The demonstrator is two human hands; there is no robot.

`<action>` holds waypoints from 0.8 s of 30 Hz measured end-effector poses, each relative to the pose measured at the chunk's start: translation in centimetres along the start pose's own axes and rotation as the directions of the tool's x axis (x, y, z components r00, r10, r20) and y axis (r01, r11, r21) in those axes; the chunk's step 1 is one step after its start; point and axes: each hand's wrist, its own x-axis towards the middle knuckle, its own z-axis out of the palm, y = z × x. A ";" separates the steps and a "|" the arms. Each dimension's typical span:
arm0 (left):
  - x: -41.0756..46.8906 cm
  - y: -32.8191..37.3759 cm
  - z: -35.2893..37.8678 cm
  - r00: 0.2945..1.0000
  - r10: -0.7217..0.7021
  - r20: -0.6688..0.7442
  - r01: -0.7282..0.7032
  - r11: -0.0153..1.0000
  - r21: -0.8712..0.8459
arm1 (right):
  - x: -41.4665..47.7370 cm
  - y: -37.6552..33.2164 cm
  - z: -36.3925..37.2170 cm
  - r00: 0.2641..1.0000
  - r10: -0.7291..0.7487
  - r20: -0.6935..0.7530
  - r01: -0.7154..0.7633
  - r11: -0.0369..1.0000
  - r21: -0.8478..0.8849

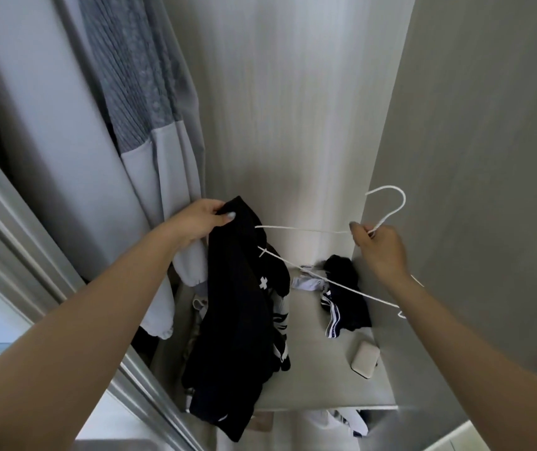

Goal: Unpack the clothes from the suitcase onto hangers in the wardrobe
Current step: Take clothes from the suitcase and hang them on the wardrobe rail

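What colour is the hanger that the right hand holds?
The hanger is white, clearest in the head view.

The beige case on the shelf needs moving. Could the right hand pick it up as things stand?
Probably not yet: the right hand grips the white hanger. The case itself lies uncovered on the shelf, so once freed the way looks clear.

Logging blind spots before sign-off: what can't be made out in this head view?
Head view:
Black garment: type unclear, bunched folds.
White hanger: one end hidden by that garment.
Hung grey clothes: tops and rail cut off by top edge.
Beige case: too small to identify.
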 end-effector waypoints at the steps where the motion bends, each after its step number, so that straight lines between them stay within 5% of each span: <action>1: -0.1 -0.2 0.1 1.000 0.019 -0.004 -0.019 1.000 0.008 | -0.1 -0.2 0.2 0.999 -0.024 0.026 0.023 0.999 0.024; 8: -1.6 -0.2 0.8 0.972 0.233 -0.023 -0.224 0.957 0.184 | 0.3 -1.1 0.6 0.967 -0.176 0.185 0.140 0.971 0.193; 18: -1.5 7.2 3.9 0.939 0.335 0.073 -0.333 0.942 -0.036 | 1.1 -6.6 2.2 0.901 -0.267 0.343 0.210 0.958 0.193; 22: -1.2 10.9 4.7 0.921 0.383 0.068 -0.365 0.911 -0.191 | 1.5 -8.6 0.6 0.833 -0.277 0.480 0.081 0.918 0.388; 24: -1.0 11.5 5.1 0.913 0.408 0.001 -0.397 0.889 -0.226 | 2.0 -9.1 -0.2 0.854 -0.252 0.455 0.058 0.916 0.398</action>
